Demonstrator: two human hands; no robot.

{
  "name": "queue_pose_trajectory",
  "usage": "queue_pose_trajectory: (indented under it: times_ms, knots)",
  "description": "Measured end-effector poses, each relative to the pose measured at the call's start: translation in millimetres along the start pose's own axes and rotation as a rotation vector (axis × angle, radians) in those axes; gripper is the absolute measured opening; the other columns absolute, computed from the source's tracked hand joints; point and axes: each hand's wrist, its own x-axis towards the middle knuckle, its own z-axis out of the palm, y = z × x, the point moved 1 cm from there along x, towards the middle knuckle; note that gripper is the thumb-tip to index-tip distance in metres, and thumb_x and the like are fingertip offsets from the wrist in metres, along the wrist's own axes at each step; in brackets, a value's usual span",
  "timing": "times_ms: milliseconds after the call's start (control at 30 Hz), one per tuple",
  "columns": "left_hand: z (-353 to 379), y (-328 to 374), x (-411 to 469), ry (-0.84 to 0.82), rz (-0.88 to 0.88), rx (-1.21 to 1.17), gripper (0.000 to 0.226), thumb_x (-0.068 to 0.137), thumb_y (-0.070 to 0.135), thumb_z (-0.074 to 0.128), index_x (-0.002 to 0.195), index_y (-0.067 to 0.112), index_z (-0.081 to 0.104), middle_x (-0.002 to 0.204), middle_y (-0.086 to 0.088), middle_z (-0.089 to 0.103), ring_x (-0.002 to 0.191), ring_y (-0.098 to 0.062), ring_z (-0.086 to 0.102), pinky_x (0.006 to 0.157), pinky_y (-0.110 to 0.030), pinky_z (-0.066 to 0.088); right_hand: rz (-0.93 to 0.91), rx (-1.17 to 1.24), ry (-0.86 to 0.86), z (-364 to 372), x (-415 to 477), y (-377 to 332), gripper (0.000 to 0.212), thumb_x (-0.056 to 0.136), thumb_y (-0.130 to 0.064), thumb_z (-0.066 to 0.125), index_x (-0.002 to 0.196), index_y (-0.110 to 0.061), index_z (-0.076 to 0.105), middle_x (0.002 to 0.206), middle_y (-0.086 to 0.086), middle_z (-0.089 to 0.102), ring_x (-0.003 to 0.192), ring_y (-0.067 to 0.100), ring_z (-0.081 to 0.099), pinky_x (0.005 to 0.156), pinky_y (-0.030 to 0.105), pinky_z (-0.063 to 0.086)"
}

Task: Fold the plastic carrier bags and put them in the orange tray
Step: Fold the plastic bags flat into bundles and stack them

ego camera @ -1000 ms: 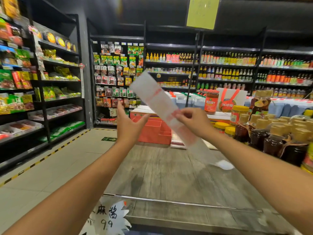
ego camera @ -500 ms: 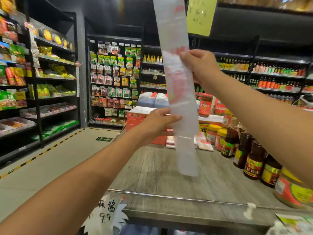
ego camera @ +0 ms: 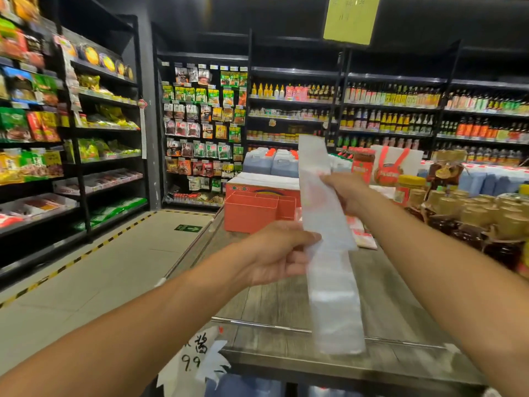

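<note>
1. Task thing: one long narrow strip of translucent white plastic carrier bag with faint red print. It is held in the air above the grey wooden table and touches nothing but the hands.
2. Long axis: near upright, top leaning slightly left. There is a kink at mid-length, and the lower half hangs free toward the table's near edge.
3. Right hand: fingers curled, pinching the upper half at its right edge.
4. Left hand: thumb and fingers closed on the strip's left edge at the kink.
5. Key relation: the free lower end hangs below both hands, with the left hand the nearer. Likely next fold brings that end up, halving the length.
6. The orange plastic compartment tray sits on the table's far side, beyond and left of the strip. It is well apart from the strip, on the left hand's side.
7. Counts: 1 bag in hand, 1 orange tray, 2 hands.
8. Flat white-and-red bags lie just right of the tray; number cannot be told. What is in the tray cannot be seen.
</note>
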Motion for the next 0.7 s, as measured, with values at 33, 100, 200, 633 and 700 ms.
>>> queue_pose_trajectory:
  times_ms: [33, 100, 200, 633, 700]
  knots:
    - [-1, -12, 0, -0.007, -0.052, 0.02, 0.011, 0.102, 0.005, 0.057, 0.106, 0.008, 0.067, 0.085, -0.009, 0.076, 0.065, -0.014, 0.073, 0.069, -0.033, 0.063, 0.051, -0.01, -0.021, 2, -1, 21, 0.009, 0.098, -0.017, 0.068, 0.091, -0.012, 0.066, 0.075, 0.005, 0.07, 0.054, 0.014, 0.066, 0.05, 0.023, 0.054]
    - [-4, -33, 0, -0.009, -0.153, 0.113, 0.01, 0.102, 0.006, 0.057, 0.103, 0.01, 0.066, 0.088, -0.009, 0.076, 0.067, -0.015, 0.073, 0.067, -0.032, 0.064, 0.15, -0.07, -0.033, 5, -4, 61, 0.006, 0.098, -0.012, 0.066, 0.095, -0.006, 0.066, 0.067, 0.006, 0.065, 0.041, 0.008, 0.059, 0.036, 0.015, 0.042]
    - [-13, -57, 4, 0.0, -0.27, 0.349, 0.015, 0.097, 0.017, 0.066, 0.109, 0.008, 0.066, 0.097, -0.014, 0.074, 0.075, -0.024, 0.071, 0.068, -0.034, 0.06, 0.258, -0.241, -0.006, 6, -3, 113, 0.013, 0.092, -0.009, 0.072, 0.085, -0.005, 0.061, 0.064, 0.008, 0.056, 0.034, 0.01, 0.051, 0.033, 0.015, 0.033]
    - [-28, -75, 8, 0.088, -0.305, 0.254, 0.023, 0.099, 0.011, 0.064, 0.121, 0.005, 0.065, 0.09, -0.01, 0.078, 0.064, -0.014, 0.07, 0.073, -0.034, 0.061, -0.127, -0.926, -0.247, -12, -25, 124, 0.019, 0.091, -0.015, 0.059, 0.106, -0.008, 0.069, 0.103, 0.011, 0.069, 0.088, 0.024, 0.065, 0.076, 0.033, 0.054]
    - [-27, -74, 6, 0.096, -0.296, 0.193, 0.025, 0.099, 0.01, 0.064, 0.124, 0.005, 0.064, 0.087, -0.007, 0.078, 0.065, -0.015, 0.072, 0.066, -0.032, 0.06, -0.292, -1.034, -0.423, -27, -46, 126, 0.047, 0.088, -0.02, 0.065, 0.135, -0.022, 0.06, 0.131, -0.001, 0.062, 0.11, 0.01, 0.058, 0.089, 0.02, 0.047]
